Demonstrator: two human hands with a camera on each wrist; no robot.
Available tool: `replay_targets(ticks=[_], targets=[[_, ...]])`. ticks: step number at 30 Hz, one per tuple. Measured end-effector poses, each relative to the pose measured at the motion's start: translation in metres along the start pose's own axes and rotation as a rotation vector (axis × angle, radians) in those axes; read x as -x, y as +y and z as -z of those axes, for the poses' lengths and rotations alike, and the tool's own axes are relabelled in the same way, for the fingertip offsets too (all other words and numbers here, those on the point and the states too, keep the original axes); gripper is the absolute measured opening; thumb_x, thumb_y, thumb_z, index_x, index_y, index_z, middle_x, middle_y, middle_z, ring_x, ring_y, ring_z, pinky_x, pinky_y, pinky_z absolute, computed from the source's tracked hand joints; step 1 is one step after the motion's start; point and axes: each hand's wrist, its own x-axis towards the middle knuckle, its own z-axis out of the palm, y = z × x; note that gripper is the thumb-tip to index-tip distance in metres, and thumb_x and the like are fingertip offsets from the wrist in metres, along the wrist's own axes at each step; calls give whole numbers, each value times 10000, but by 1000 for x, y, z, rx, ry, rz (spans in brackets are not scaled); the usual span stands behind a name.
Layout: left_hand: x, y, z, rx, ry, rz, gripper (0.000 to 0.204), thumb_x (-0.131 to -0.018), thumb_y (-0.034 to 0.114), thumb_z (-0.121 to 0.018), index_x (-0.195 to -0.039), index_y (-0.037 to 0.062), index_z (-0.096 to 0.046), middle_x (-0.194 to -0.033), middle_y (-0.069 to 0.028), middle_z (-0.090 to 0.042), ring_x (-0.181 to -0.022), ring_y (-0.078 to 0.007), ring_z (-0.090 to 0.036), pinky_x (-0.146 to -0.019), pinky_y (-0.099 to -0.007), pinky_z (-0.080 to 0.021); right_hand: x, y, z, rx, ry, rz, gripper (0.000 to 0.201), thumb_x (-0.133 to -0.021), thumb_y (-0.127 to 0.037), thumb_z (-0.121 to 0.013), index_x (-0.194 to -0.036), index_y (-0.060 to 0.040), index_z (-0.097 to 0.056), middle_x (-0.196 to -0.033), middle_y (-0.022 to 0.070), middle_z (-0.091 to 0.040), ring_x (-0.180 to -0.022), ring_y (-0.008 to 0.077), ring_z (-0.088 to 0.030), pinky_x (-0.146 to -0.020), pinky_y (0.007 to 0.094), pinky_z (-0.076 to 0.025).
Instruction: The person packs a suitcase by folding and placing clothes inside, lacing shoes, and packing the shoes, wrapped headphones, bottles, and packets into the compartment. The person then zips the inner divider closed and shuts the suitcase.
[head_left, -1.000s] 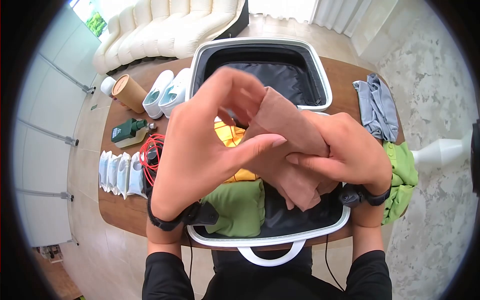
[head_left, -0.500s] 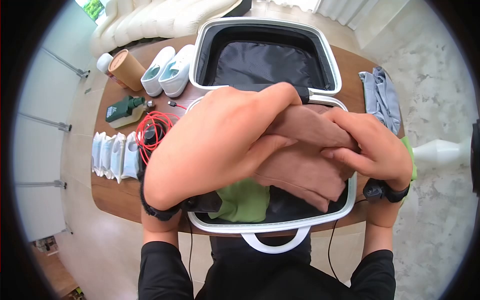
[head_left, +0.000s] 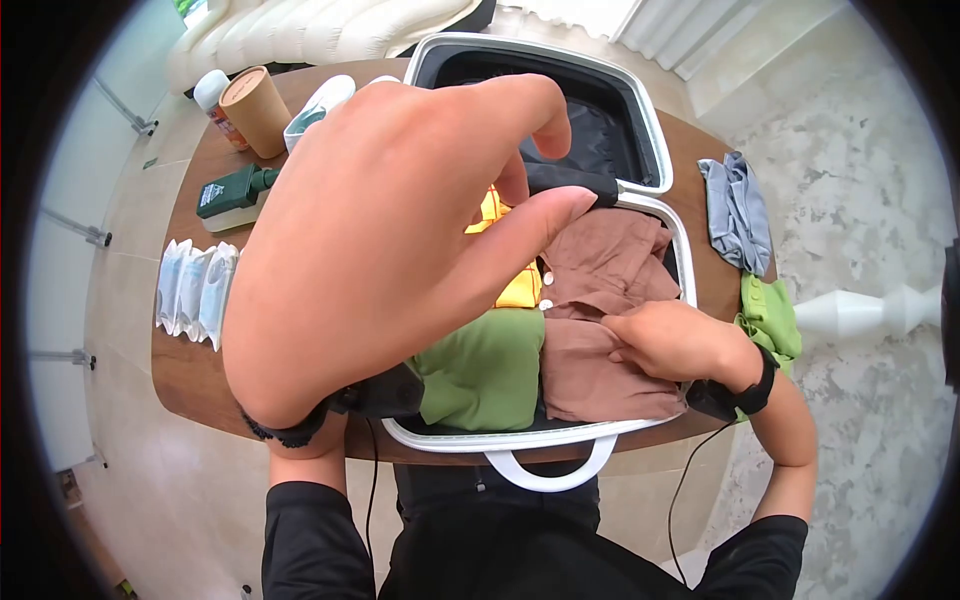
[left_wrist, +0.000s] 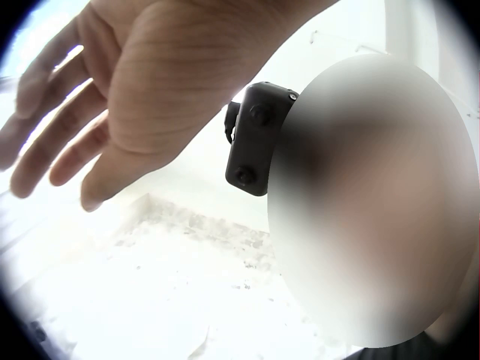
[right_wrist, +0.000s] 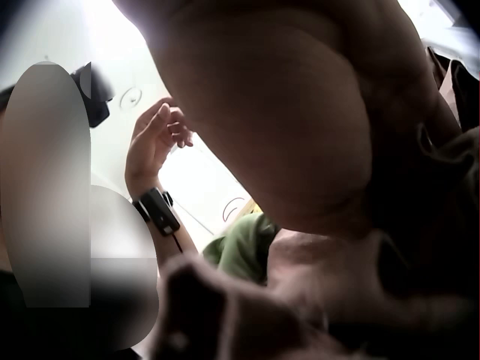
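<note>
A folded brown garment (head_left: 600, 255) with white buttons lies in the right side of the suitcase's near half. My right hand (head_left: 675, 340) rests on it, fingertips bent against the cloth; whether they pinch it is hidden. Raised high over the left part of the case, my left hand (head_left: 390, 220) holds nothing, its fingers loosely bent and apart from the thumb. The left wrist view shows that hand (left_wrist: 150, 90) with fingers spread in the air. Beside the brown cloth lie a green folded garment (head_left: 485, 370) and a yellow one (head_left: 518, 290), partly covered by my left hand.
The suitcase's lid half (head_left: 655, 150) stands open at the back. On the table's left are wrapped packs (head_left: 215, 295), a green bottle (head_left: 228, 190), a brown cylinder (head_left: 255, 110) and white shoes (head_left: 325, 100). Grey cloth (head_left: 738, 210) and light green cloth (head_left: 768, 310) lie at right.
The brown garment has gone from between both hands down into the case. My left hand has let go and risen to the left; my right hand has moved down with the cloth.
</note>
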Motion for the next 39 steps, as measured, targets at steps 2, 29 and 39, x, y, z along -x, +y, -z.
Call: replay_targets(ticks=[2, 29, 39], targets=[[2, 1, 2, -4, 12, 4, 224, -897, 186, -788, -1024, 33, -685, -749, -53, -705, -603, -114, -611, -550, -246, -434, 4, 0, 8, 26, -40, 4, 219, -933, -192, -678, -1057, -16, -641, -963, 250, -717, -965, 446, -680, -834, 517, -529], [4, -3, 3, -79, 23, 26, 231, -909, 222, -790, -997, 36, -685, -722, -61, -686, -562, -129, -612, -523, -259, -442, -7, -19, 0, 123, -11, 29, 293, -878, -252, -628, -1011, 9, -637, -877, 235, -725, -879, 419, -708, -792, 501, -557], [4, -3, -2, -52, 57, 27, 238, -904, 212, -799, -1019, 33, -694, -726, -50, -692, -575, -102, -580, -541, -242, -422, 10, -28, -15, 212, 190, -58, 299, -843, -221, -720, -1025, 3, -642, -917, 175, -725, -898, 373, -716, -793, 457, -562]])
